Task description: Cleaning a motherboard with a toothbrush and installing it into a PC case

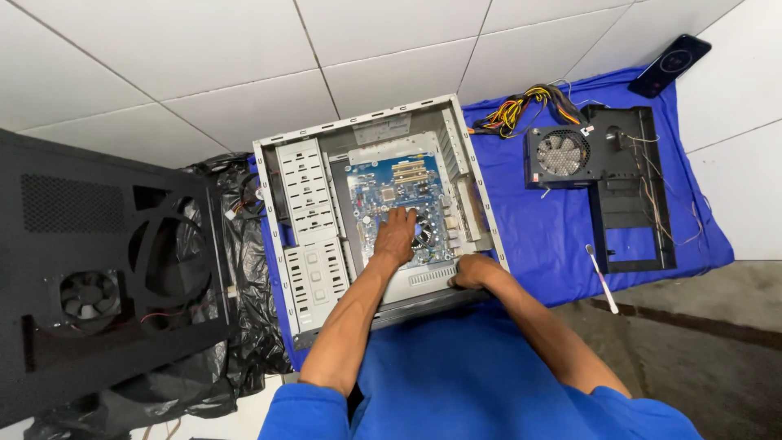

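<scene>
The open case lies on its side on a blue cloth, at about 12 o'clock from the body. The board is seated inside it. The left hand is laid flat on the lower part of the board, fingers spread and pointing to 12 o'clock, nothing gripped. The right hand is closed over the case's near rim, at about 4 o'clock from the left hand, so that the case is steadied.

The step in hand is judged to be work on the board. It is best done with pressure kept light and even, bare edges touched rather than chips or the cooler under the fingers. The rim grip should be kept firm so the case is not slid on the cloth.

A power supply with loose cables and a front panel lie at 2 o'clock; a side panel lies at 9 o'clock.
</scene>
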